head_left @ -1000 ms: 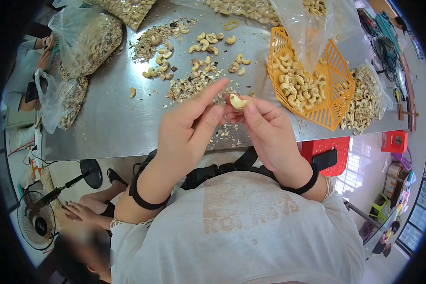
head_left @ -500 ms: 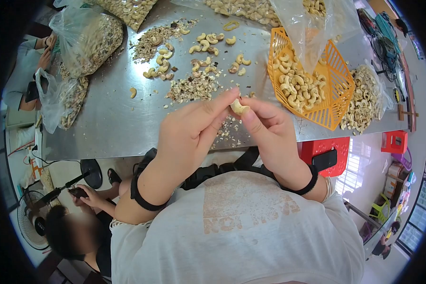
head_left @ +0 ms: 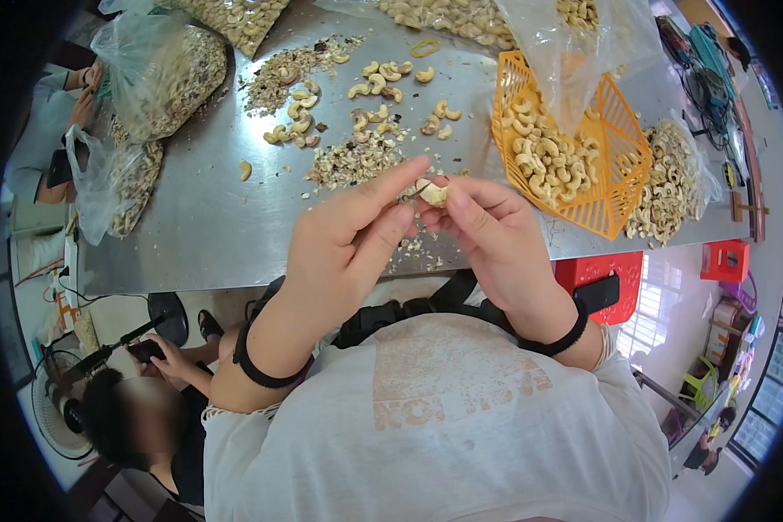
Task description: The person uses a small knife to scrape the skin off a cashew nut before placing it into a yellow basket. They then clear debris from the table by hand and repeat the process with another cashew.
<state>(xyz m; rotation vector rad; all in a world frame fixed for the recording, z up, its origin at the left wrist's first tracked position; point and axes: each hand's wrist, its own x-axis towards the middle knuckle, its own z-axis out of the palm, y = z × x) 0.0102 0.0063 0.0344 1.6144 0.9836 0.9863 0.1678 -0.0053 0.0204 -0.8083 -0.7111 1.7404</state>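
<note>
Between my hands is a pale cashew [head_left: 433,193], pinched in the fingers of my right hand [head_left: 500,230]. My left hand [head_left: 348,235] is closed around a small dark blade [head_left: 418,190], most of it hidden, whose tip touches the nut. Beneath and beyond the hands, a pile of cashew bits [head_left: 354,161] lies on the metal table [head_left: 209,252]. Several loose cashews [head_left: 378,83] sit farther back. To the right of my hands stands an orange basket [head_left: 622,148] with whole cashews in it.
Plastic bags of nuts [head_left: 178,83] stand at the left and back edges. Cashew halves [head_left: 665,183] spill from a bag at the right. A red stool [head_left: 626,300] with a phone [head_left: 598,294] is below the table edge. A person [head_left: 139,418] sits at lower left near a fan.
Both hands have shifted slightly, and the cashew has turned and moved a little left. The small blade now shows. The seated person's phone and hands have moved slightly.
</note>
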